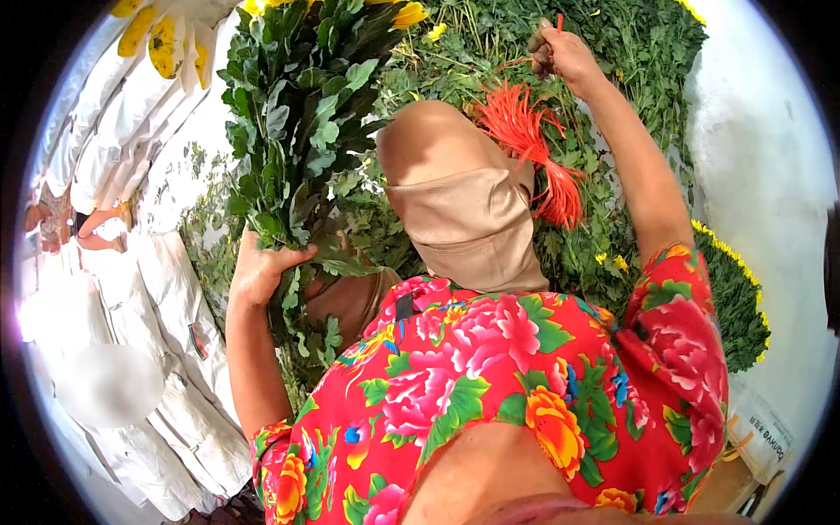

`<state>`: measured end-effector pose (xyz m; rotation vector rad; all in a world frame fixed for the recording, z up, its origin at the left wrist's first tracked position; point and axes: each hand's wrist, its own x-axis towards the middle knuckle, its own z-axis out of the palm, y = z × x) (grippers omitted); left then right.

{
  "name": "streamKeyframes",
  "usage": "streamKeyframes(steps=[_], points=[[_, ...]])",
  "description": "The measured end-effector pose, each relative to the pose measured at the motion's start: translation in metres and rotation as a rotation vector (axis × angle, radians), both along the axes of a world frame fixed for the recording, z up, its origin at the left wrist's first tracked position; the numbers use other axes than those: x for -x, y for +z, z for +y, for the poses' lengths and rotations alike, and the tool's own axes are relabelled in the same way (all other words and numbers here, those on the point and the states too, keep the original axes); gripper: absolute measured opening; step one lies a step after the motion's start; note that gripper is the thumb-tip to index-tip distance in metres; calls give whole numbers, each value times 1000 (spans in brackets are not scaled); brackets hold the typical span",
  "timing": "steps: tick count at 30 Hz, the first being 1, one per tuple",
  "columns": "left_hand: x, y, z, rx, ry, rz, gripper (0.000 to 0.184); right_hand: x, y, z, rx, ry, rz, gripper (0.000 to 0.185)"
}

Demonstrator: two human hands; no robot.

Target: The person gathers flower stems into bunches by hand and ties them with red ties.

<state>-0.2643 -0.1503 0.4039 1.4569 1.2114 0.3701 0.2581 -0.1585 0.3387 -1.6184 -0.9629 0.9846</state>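
Note:
My left hand [260, 269] is closed around the lower stems of a thick upright bunch of yellow chrysanthemums [293, 122]; its blooms are mostly cut off by the top edge of the view. At the upper right, my right hand [567, 58] is raised with its fingers pinched on a thin red strip [560, 23], one end of which pokes out above the fist. A bundle of red strips [556, 179], tied near its middle, hangs beside my bent knee [437, 140]. The strip's path between fist and bundle is hard to follow.
Leafy cut stems [630, 131] cover the floor around my legs. Another yellow-flowered bunch [731, 297] lies at the right. White wrapped bundles [166, 350] are stacked along the left, with yellow petals [164, 44] showing above. A printed white package [759, 433] sits at the lower right.

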Motion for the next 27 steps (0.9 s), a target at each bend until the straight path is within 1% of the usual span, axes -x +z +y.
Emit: streamKeyframes(steps=[1, 2, 3, 4, 5, 6, 8, 9, 10, 11, 12, 13, 14, 15, 17, 18, 19, 20, 22, 23, 24, 25, 26, 27], points=[[0, 0, 1, -31, -3, 10, 50, -5, 6, 6, -68, -78, -30, 51], [-1, -2, 4, -44, 0, -2, 50, -20, 23, 11, -228, -171, -320, 50], [0, -5, 3, -27, -1, -75, 51, -30, 47, 10, -503, -123, -98, 30], [3, -6, 1, -17, 3, -148, 52, -20, 74, 8, -622, -118, -52, 28], [7, -4, 2, 3, 11, -135, 55, -10, 102, 6, -740, -105, -8, 27], [12, -3, 0, 25, 47, -143, 56, 13, 124, 4, -715, -148, -147, 47], [18, 12, -3, 63, 40, -35, 43, 17, 98, 7, -243, -283, -700, 49], [25, 2, 0, 47, -61, -78, 38, 44, 80, 2, -269, -172, -744, 47], [28, 1, 3, 30, -99, -78, 39, 70, 45, 7, -600, -82, -803, 46], [27, 2, 5, 8, -139, -82, 40, 125, 55, -5, -463, 86, -504, 43], [24, 3, 12, 8, -163, -77, 42, 146, 31, -7, -423, 290, -429, 41], [20, 7, 13, 27, -160, -72, 43, 179, 31, -18, -307, 489, -442, 38], [16, 12, 14, 62, -166, -62, 45, 219, 35, -26, -446, 590, -226, 37], [11, -19, 34, -139, -493, -268, 44, 232, 21, -35, -691, 514, -557, 36], [12, -7, 26, -157, -656, -344, 38, 254, 30, -37, -967, 402, -863, 36], [-1, 12, 5, 32, -470, -245, 33, 263, 61, -51, -884, 532, -663, 40], [-5, 0, 3, 162, -404, -367, 25, 261, 67, -56, -839, 597, -568, 42], [0, -1, 3, 128, -430, -371, 26, 260, 74, -61, -790, 654, -473, 45], [0, 12, -2, 180, -371, -272, 25, 234, 58, -65, -658, 762, 465, 54], [1, 10, -1, 173, -370, -275, 25, 222, 56, -70, -640, 766, 454, 53], [2, 8, 0, 121, -342, -330, 26, 211, 57, -78, -620, 770, 443, 51], [3, 6, 1, 70, -314, -385, 27, 204, 57, -88, -536, 722, 430, 58], [2, 6, 3, 67, -313, -389, 27, 204, 53, -92, -537, 725, 426, 58], [0, 7, 6, 76, -264, -378, 29, 208, 52, -96, -550, 680, 288, 58]])
